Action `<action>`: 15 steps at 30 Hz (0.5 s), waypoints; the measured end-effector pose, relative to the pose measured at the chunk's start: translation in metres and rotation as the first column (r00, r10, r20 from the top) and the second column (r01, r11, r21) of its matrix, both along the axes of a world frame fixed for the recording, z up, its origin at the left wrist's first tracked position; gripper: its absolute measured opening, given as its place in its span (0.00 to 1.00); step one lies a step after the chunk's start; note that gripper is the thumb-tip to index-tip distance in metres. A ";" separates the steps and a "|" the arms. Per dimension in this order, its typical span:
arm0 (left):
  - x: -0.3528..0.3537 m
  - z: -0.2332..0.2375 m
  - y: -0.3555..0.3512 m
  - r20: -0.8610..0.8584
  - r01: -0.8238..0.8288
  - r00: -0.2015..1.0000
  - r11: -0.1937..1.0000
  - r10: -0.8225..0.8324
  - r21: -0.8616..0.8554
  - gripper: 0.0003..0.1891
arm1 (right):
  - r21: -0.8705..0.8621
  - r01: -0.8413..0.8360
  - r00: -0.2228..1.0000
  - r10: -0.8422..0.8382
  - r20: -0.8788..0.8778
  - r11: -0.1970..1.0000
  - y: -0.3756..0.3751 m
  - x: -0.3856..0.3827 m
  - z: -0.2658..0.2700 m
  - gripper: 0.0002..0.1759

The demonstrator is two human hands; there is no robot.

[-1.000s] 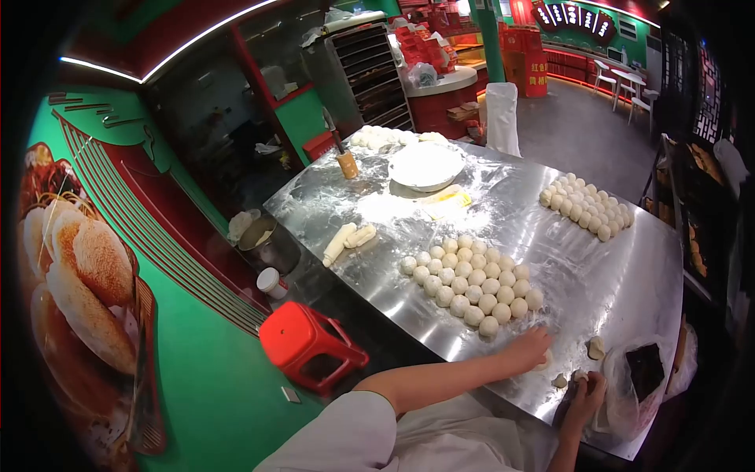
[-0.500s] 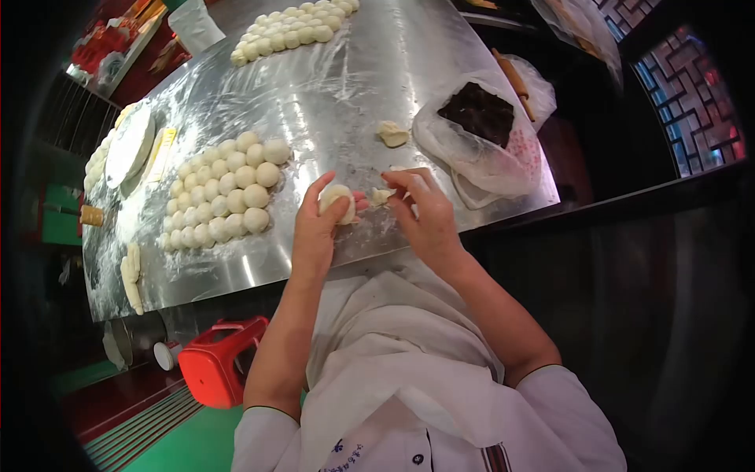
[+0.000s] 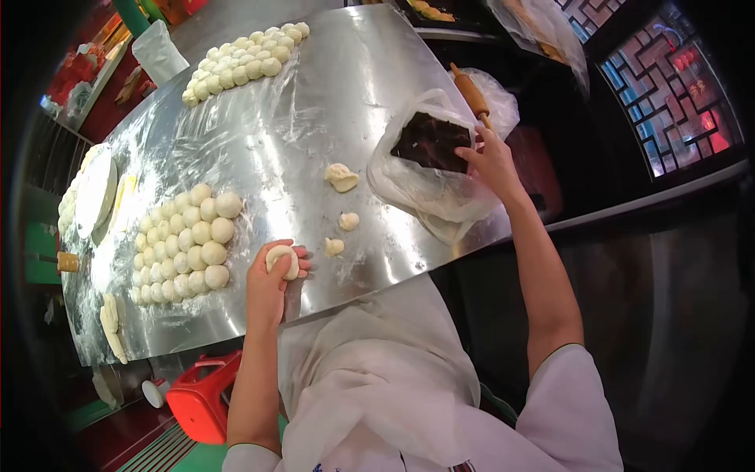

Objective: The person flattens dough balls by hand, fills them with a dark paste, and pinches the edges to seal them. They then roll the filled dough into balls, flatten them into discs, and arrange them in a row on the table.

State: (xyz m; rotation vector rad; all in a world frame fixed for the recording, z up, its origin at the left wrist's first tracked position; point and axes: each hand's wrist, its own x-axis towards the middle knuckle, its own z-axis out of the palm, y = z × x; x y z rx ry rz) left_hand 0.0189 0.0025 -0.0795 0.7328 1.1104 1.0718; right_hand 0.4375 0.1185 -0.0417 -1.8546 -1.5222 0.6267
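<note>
My left hand [image 3: 266, 285] holds a round white dough piece [image 3: 275, 253], thumb pressed on it, just above the metal table near its front edge. My right hand [image 3: 494, 164] reaches to the right side of a clear plastic bag, its thumb and fingertips apart at the edge of a dark brown block of paste [image 3: 431, 141] inside. Whether the fingertips have paste between them is hard to see. Between the two hands lie a small dough lump [image 3: 334, 247], another lump [image 3: 348, 221] and a larger dough piece [image 3: 341, 178].
Rows of dough balls [image 3: 182, 250] sit on the floured metal table [image 3: 314, 102] at left, with more dough balls [image 3: 244, 64] at the back. A rolling pin [image 3: 472, 93] lies beyond the plastic bag [image 3: 425, 197]. Below the table stands a red stool [image 3: 200, 401].
My right hand has left the dough and moved right to the paste in the bag. Two small dough lumps now lie on the table. My left hand keeps the dough; the view has shifted.
</note>
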 end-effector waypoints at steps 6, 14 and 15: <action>0.000 0.000 -0.003 0.063 -0.009 0.998 1.000 0.008 0.005 0.15 | 0.074 -0.072 0.970 0.052 0.239 0.995 0.002 0.000 0.010 0.25; -0.006 -0.004 -0.002 0.084 -0.005 0.996 1.000 0.002 0.031 0.15 | 0.164 -0.008 1.000 0.003 0.028 0.986 0.042 0.039 -0.030 0.08; -0.004 -0.005 -0.002 0.068 0.008 0.998 1.000 -0.009 0.010 0.15 | 0.171 -0.013 1.000 0.008 0.025 0.985 0.043 0.041 -0.031 0.08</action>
